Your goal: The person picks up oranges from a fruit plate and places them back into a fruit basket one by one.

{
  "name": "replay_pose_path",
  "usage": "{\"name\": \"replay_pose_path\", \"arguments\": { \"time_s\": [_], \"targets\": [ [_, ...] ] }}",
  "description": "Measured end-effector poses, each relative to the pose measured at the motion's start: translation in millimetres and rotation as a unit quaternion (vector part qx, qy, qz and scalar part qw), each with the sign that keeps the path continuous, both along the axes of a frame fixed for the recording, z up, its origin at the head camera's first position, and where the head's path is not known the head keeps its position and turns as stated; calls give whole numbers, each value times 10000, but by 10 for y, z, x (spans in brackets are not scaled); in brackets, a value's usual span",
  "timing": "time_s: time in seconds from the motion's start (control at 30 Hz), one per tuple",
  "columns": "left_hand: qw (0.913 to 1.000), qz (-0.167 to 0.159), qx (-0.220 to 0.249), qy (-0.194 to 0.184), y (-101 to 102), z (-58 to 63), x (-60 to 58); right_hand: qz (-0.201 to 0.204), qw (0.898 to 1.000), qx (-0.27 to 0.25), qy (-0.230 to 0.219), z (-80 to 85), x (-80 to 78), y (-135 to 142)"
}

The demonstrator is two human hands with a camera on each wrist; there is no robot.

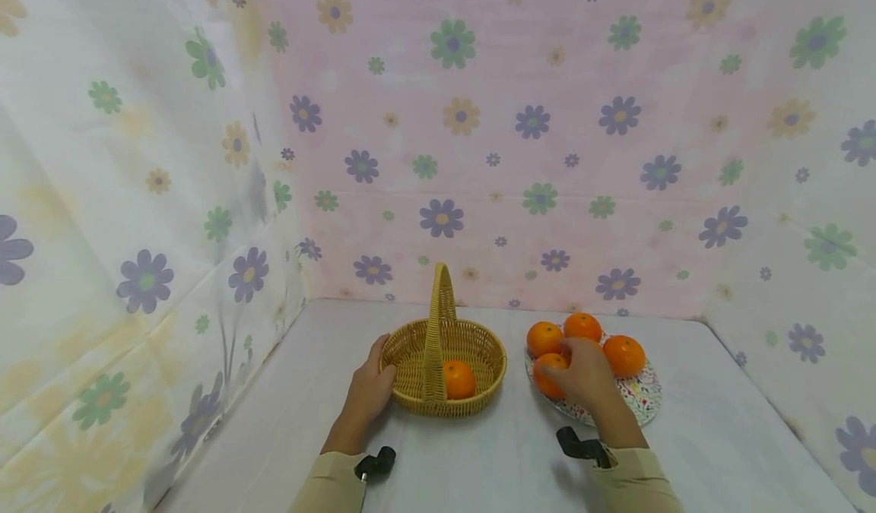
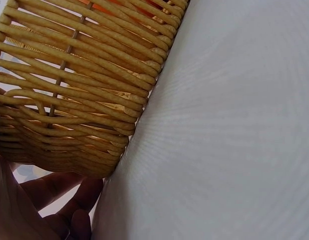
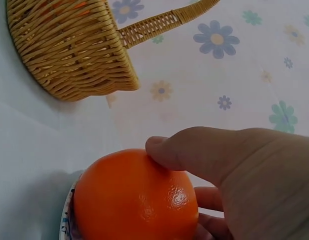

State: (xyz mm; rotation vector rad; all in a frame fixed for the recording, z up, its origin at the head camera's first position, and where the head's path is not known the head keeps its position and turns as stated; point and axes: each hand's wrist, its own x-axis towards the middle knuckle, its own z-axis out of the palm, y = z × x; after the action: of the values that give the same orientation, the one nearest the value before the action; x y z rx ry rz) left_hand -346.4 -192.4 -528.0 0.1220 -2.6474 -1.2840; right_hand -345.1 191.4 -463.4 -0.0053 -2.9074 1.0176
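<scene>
A yellow wicker basket [image 1: 479, 403] with a tall arched handle stands on the table, with one orange [image 1: 460, 381] inside. My left hand [image 1: 369, 387] grips its left side, thumb by the rim and fingers around the outer wall; in the left wrist view the fingers [image 2: 87, 195] reach the weave low, near the tabletop. To the right, a floral-patterned plate [image 1: 646, 399] carries several oranges. My right hand [image 1: 590, 376] holds the front-left orange [image 3: 134, 195], with the thumb on its upper surface and fingers behind it. This orange still sits at the plate's rim.
Other oranges on the plate are at the back left [image 1: 544, 339], the back [image 1: 582, 326] and the right [image 1: 624, 356]. The white table [image 1: 479, 467] is enclosed by flower-printed cloth [image 1: 493, 156] at the back and both sides. Black camera mounts [image 1: 375, 463] sit on the wrists.
</scene>
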Motion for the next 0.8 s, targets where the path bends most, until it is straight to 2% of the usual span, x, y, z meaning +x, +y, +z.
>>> {"name": "replay_pose_path", "arguments": {
  "time_s": [0.27,0.57,0.8],
  "targets": [
    [10000,22,-59,-17,2,5,3,362,9983,416,169,-34,20,-15],
    [10000,-3,-56,-35,-3,-10,-6,406,9977,496,224,-16,23,-37],
    [10000,-13,-23,-2,-4,-4,-12,354,9968,401,592,37,35,-44]
  ]
}}
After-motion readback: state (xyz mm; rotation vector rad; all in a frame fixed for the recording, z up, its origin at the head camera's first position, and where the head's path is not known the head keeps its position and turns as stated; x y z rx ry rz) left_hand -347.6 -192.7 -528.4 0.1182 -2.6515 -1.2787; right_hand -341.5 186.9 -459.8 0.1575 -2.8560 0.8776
